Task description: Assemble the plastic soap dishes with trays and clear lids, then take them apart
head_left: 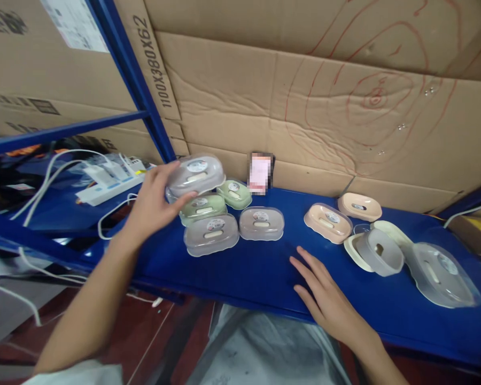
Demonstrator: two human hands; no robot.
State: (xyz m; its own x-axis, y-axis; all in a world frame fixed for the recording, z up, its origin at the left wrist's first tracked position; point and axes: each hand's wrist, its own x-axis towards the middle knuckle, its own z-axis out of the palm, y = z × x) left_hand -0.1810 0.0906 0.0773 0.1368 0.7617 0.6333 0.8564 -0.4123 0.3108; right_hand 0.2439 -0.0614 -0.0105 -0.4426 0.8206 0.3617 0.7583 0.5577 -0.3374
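Left hand (154,200) grips grey lidded plastic soap box (195,176), held above green lidded soap box (202,207). Right hand (324,294) lies flat, fingers spread, on blue shelf (244,272).

Card (260,172): standing at the cardboard wall, its face blurred out, unreadable.
Lid stickers: print too small to read.
Grey box (195,176): left end covered by the left hand (154,203).
Green box (202,207): top and left partly hidden under the grey box and fingers (184,200).
Both forearms: cut off by the bottom edge.
Cables (44,182): run out past the left edge.
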